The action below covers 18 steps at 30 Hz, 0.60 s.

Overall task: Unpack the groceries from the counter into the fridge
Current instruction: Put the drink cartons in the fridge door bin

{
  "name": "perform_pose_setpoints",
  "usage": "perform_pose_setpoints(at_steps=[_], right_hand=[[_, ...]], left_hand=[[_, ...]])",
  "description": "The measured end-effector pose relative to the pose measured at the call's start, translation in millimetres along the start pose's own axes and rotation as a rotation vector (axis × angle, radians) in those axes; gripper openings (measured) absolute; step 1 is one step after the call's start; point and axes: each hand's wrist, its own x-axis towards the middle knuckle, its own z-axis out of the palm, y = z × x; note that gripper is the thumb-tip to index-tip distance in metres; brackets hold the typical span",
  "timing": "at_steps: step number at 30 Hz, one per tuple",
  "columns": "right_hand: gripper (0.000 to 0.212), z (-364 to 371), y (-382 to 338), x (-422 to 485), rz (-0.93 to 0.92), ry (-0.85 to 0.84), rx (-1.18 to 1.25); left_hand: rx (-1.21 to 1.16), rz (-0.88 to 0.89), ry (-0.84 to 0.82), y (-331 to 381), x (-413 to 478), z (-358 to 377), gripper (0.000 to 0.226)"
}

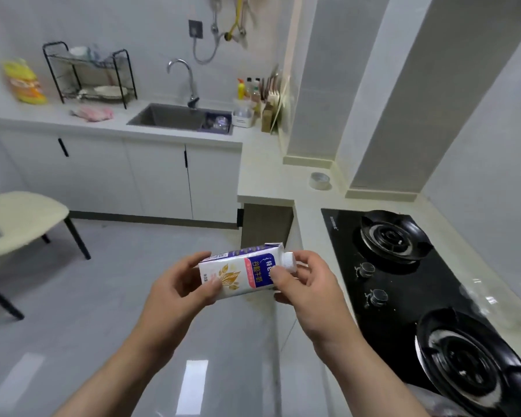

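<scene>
We see a carton (241, 273) of coated paperboard, smooth, with a faint sheen on its printed faces; its cap (289, 260) is white plastic, ribbed round the side. The hob (403, 284) is black glass, glossy and flecked with pale marks, and its burner rings (391, 236) are matt black metal. The floor (103, 296) is grey tile, polished enough to mirror the lights. The desk (262, 170) is pale and smooth — stone or laminate, we cannot tell which. The sink (169, 115) is brushed steel, the tap (192, 85) bright chrome, the dish rack (85, 63) thin black-coated wire.

Head-mounted view, forward-down, near the hands (247, 284)
</scene>
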Motion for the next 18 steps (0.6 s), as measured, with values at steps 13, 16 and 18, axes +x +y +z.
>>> perform_pose_setpoints(at_steps=[13,16,18], right_hand=[[0.035,228.6,-33.8,-0.2,-0.133,-0.344,-0.119],[0.035,285.8,-39.1,-4.2,-0.161,-0.436,-0.136],[0.033,322.7,-42.6,-7.8,-0.173,-0.505,-0.148]], left_hand=[[-0.026,0.100,0.336,26.2,-43.6,-215.0,0.075],[-0.023,0.124,0.419,33.0,-61.1,-266.5,0.072],[-0.029,0.145,0.482,36.3,-71.4,-298.7,0.075]])
